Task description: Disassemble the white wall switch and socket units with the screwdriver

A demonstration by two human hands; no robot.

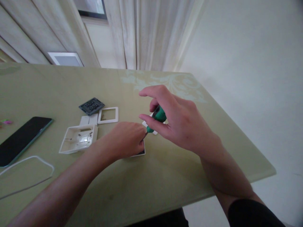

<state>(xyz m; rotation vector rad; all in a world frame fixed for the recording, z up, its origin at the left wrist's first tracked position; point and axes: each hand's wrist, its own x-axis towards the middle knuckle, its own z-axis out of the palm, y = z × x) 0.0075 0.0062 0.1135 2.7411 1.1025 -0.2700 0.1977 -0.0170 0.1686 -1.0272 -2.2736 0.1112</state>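
My right hand [180,121] is closed round a green-handled screwdriver [158,116], its index finger stretched out above. The shaft points down and left towards a white-and-dark switch part [141,152] on the table. My left hand [125,138] lies curled over that part and covers most of it, pressing it to the table. A small white piece [154,132] shows just behind the screwdriver.
On the green table [165,176] lie a white wall box [78,138], a white frame [108,115], white rocker plates [88,120] and a dark grey module [91,106]. A black phone [22,138] and a white cable [26,170] lie at the left. The table's edge runs close on the right.
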